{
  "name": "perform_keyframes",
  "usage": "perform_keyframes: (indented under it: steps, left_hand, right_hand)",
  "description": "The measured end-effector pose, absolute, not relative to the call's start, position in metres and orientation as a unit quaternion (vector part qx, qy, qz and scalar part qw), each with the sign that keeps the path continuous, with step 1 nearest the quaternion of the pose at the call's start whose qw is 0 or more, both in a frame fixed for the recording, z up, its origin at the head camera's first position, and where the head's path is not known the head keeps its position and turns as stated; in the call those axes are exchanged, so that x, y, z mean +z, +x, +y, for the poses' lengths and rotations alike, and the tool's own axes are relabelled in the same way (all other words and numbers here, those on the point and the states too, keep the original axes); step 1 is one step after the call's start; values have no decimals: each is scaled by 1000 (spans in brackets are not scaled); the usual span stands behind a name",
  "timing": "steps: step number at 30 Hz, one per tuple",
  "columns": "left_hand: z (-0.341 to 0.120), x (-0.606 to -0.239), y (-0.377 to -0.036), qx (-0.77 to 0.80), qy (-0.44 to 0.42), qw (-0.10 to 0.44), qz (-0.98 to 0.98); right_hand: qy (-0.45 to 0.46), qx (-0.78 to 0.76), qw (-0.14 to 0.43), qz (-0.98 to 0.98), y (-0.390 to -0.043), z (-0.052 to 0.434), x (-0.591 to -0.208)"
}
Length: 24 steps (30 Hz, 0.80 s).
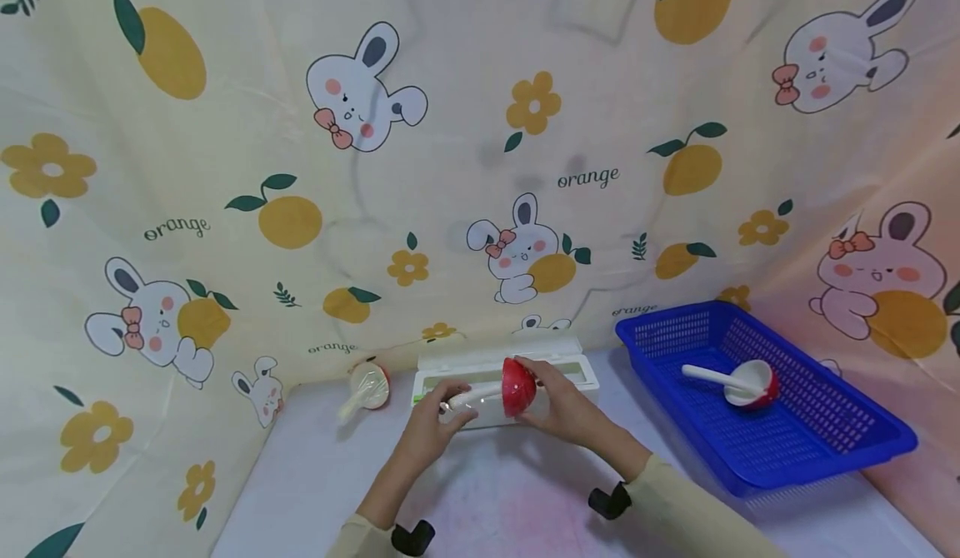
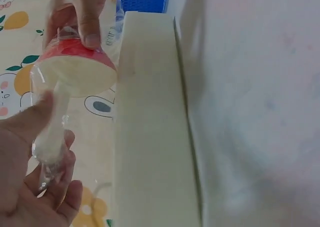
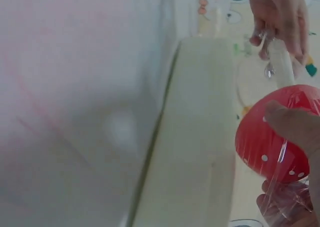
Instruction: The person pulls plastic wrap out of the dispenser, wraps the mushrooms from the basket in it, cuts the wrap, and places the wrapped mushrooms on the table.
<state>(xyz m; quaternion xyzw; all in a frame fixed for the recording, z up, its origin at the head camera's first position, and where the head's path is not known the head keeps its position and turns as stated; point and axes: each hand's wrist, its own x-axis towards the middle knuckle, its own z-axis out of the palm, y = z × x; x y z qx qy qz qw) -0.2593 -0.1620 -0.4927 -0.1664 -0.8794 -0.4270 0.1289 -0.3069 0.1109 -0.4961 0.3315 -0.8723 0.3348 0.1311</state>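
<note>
Both hands hold a ladle point(image 1: 517, 387) with a red, white-dotted bowl and a white handle, covered in clear plastic film. My left hand point(image 1: 437, 418) grips the handle end through the film, as the left wrist view shows on the wrapped handle point(image 2: 57, 117). On the red bowl point(image 3: 280, 132), my right hand point(image 1: 558, 404) has its thumb on the outside and other fingers at the far side. Just behind and below the hands stands a long white box point(image 1: 581, 372) with its lid point(image 1: 498, 345) raised.
A second film-wrapped ladle point(image 1: 367, 387) lies on the white tabletop point(image 1: 315, 475) at left. To the right is a blue perforated basket point(image 1: 817, 466) holding a ladle point(image 1: 742, 385) with a red-backed bowl. A printed cloth point(image 1: 465, 166) hangs behind the table.
</note>
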Motion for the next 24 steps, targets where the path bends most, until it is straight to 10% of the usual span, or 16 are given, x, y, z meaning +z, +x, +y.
perform_keyframes:
  steps: [24]
  left_hand:
    - [-153,-431,-304,-421,-166,241,-859]
  right_hand:
    - [300,426,121,-845,-351,112,-442]
